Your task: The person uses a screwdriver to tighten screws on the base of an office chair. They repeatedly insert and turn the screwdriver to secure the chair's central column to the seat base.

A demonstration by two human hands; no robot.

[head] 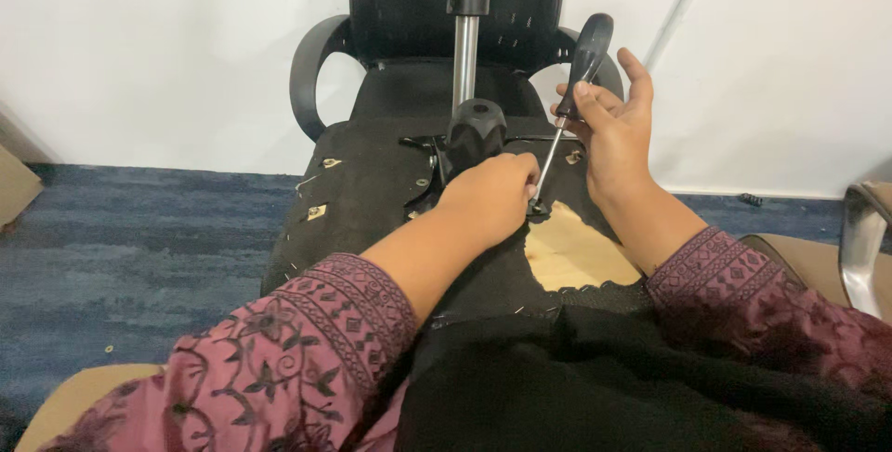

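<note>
The right hand (pixel 615 131) has its grip clamped around the black handle of a screwdriver (pixel 569 99), fingers wrapped on the lower half of the handle with the forefinger lifted free behind it. The left hand (pixel 490 194) is curled closed down at the tip end, its fingers pinched at the point where the metal shaft meets the chair; what it pinches is hidden under the knuckles, so I cannot tell whether it steadies the tip or a small fastener.

The screwdriver's long axis runs on a slant: handle up and to the right, away from the person, shaft down and to the left, toward the person, with the tip pointing into the underside of the upturned office chair seat (pixel 372 183). The tip sits just beside the black mechanism plate (pixel 432 159) that carries the gas-lift column (pixel 465 52) and a black knob (pixel 477 122).

As to progress, my judgement is that the work is partway through. The black fabric lining is already torn back (a patch of bare pale wood (pixel 576 252) shows near the right forearm), and small tears (pixel 318 212) show pale along the left of the seat. The plate and column are still attached, and a screw (pixel 423 183) is visible on the plate's left, so fasteners appear to remain.

The chair lies on a blue carpet (pixel 139 248) with its armrests (pixel 311 71) toward the white wall.
</note>
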